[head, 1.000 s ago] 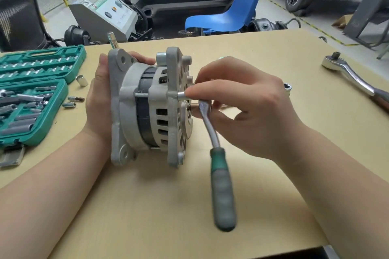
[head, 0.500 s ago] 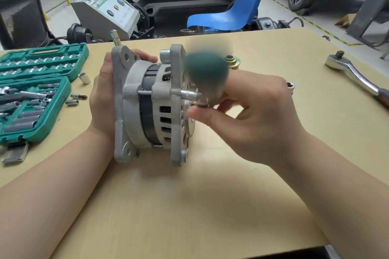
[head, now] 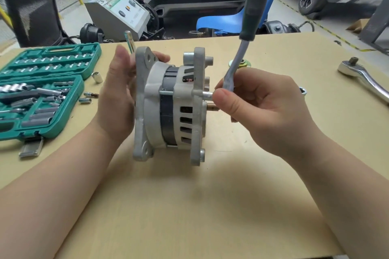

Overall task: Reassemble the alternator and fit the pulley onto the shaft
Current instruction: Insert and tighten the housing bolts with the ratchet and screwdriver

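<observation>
The table (head: 210,206) carries one alternator (head: 170,105), two ratchet wrenches (head: 240,63) (head: 366,78), one green socket case (head: 42,90), one gold pulley nut (head: 244,63), and four loose sockets or bits: (head: 97,77), (head: 91,95), (head: 85,100), (head: 303,90). Two hands (head: 117,99) (head: 267,109) are in view.

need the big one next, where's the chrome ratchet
In the head view the chrome ratchet lies on the table at the far right edge, beyond the right hand.
</observation>
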`<act>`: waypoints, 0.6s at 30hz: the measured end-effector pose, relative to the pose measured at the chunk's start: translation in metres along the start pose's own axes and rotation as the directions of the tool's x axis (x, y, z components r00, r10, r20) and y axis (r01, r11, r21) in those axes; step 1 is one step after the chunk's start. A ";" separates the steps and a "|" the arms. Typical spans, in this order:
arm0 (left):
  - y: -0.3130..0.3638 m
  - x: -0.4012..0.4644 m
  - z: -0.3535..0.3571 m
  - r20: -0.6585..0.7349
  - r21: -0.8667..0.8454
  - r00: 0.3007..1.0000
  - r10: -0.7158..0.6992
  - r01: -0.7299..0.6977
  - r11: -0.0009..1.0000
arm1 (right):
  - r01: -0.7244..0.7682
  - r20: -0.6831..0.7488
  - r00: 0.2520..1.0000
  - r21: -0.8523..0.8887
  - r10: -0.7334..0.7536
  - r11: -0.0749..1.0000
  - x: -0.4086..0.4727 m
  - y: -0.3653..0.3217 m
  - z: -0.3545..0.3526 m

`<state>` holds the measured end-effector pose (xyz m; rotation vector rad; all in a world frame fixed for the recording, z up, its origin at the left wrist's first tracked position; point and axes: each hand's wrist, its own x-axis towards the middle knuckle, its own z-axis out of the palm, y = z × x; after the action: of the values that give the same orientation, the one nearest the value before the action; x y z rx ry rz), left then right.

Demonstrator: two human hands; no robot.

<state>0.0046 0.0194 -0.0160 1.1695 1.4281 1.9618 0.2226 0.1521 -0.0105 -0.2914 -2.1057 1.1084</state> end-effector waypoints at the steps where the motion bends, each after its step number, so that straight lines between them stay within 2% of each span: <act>1: 0.005 0.004 -0.001 0.060 0.068 0.997 0.037 -0.041 0.997 | 0.002 0.003 1.000 0.011 -0.002 1.000 0.000 0.001 0.000; 4: 0.016 0.003 -0.009 0.127 0.256 0.966 0.224 -0.250 0.934 | 0.005 0.032 0.999 0.040 -0.007 0.999 0.000 0.002 0.000; 6: 0.014 -0.002 -0.011 0.282 0.383 0.895 0.346 -0.436 0.814 | 0.035 0.062 0.997 0.031 -0.037 0.999 -0.001 0.003 0.000; 8: 0.012 -0.007 -0.010 0.405 0.468 0.828 0.387 -0.552 0.690 | 0.074 0.101 0.992 0.015 -0.075 0.997 -0.001 0.004 -0.001; 11: 0.014 -0.010 -0.010 0.398 0.450 0.854 0.337 -0.501 0.740 | 0.138 0.140 0.982 -0.051 -0.130 0.989 -0.001 0.005 -0.002; 14: 0.016 -0.011 -0.010 0.372 0.475 0.881 0.291 -0.450 0.756 | 0.189 0.101 0.979 -0.089 -0.180 0.978 -0.003 0.005 0.001; 18: 0.016 -0.011 -0.005 0.276 0.515 0.927 0.253 -0.365 0.776 | 0.317 -0.034 0.936 -0.353 -0.350 0.881 -0.004 0.007 0.003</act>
<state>0.0077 0.0027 -0.0059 1.9100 1.8657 1.5877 0.2224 0.1532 -0.0192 -0.1304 -2.1520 0.5129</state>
